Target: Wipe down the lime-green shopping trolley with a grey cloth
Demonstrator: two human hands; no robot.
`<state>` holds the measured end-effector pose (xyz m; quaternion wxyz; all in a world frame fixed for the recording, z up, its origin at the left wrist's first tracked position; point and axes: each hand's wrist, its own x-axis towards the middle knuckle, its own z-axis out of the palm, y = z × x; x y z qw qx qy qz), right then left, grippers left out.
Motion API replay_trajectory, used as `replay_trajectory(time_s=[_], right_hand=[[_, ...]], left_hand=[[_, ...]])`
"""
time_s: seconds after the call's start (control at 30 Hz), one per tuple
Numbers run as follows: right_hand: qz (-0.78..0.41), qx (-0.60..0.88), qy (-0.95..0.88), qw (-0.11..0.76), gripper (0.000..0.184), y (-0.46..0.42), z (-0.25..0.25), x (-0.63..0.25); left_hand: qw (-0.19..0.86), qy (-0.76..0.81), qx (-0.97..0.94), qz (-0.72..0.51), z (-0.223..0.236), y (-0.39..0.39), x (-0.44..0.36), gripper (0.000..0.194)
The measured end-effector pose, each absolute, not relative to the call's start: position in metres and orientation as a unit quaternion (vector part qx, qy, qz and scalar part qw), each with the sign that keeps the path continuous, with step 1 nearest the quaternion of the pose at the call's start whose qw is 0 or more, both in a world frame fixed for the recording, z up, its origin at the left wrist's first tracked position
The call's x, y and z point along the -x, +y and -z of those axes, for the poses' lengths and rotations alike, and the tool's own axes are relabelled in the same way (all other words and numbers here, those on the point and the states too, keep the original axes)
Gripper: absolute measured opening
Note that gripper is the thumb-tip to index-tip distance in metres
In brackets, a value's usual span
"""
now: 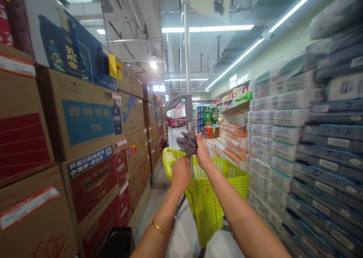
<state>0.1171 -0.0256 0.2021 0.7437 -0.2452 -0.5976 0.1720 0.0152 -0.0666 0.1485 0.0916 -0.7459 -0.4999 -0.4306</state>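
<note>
Gripping a grey pole [187, 61] in the middle of a shop aisle, the left hand [180, 173] is closed in a fist around its low part, a gold bangle [160, 228] on that wrist. Just above it, the right hand [202, 153] is closed on the frayed brown-grey mop head [187, 143], which hangs bunched around the pole below a grey curved handle [178, 106]. Right behind the hands stands a lime-green shopping basket [224, 182] on the pale floor. Stacked cardboard boxes [87, 125] wall the left side of the aisle; on the right rise piles of wrapped paper packs [297, 137]. Far down the aisle are shelves of coloured goods under long ceiling lights [224, 28]
</note>
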Motion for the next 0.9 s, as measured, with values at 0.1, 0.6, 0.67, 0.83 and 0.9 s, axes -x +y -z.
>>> replay_trajectory(time_s=[0.1, 0.6, 0.67, 0.83, 0.9], right_hand=[[-0.251, 0.249, -0.589, 0.726, 0.054, -0.030, -0.184, -0.121], [-0.258, 0.268, -0.621, 0.690, 0.040, -0.033, -0.174, -0.108], [-0.247, 0.259, -0.611, 0.706, 0.043, -0.029, -0.200, -0.102], [-0.259, 0.221, -0.587, 0.734, 0.045, -0.021, -0.234, -0.090], [-0.268, 0.214, -0.596, 0.726, 0.047, -0.019, -0.232, -0.089]], left_hand=[[0.042, -0.482, 0.728, 0.486, -0.148, -0.063, -0.022, 0.027], [-0.037, -0.405, 0.708, 0.577, -0.125, -0.043, 0.006, 0.040], [-0.056, -0.418, 0.718, 0.553, -0.126, -0.041, 0.007, 0.036], [-0.079, -0.431, 0.732, 0.522, -0.129, -0.042, 0.011, 0.027], [-0.083, -0.425, 0.732, 0.526, -0.129, -0.042, 0.011, 0.026]])
